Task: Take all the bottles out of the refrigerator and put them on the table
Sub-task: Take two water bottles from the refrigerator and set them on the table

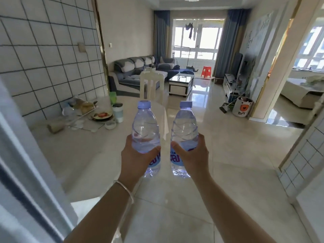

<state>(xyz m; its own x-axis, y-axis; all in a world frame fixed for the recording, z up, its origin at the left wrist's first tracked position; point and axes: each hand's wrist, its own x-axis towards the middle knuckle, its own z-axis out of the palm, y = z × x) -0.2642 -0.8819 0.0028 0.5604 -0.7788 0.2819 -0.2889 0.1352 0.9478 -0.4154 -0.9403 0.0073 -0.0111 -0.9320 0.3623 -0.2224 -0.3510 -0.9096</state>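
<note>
Table [73, 146] against tiled wall [43, 58] holds dishes [102, 116].

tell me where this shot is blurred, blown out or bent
Head view: the grey panel at the left edge is smeared, the far windows are blown out with glare on the floor, wide-angle lines bow near the edges, and both bottles are sharp.

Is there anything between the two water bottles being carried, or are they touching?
In the head view they are apart. Nothing sits between the left bottle and the right bottle; through the gap only the table's edge and the floor beyond show.
</note>
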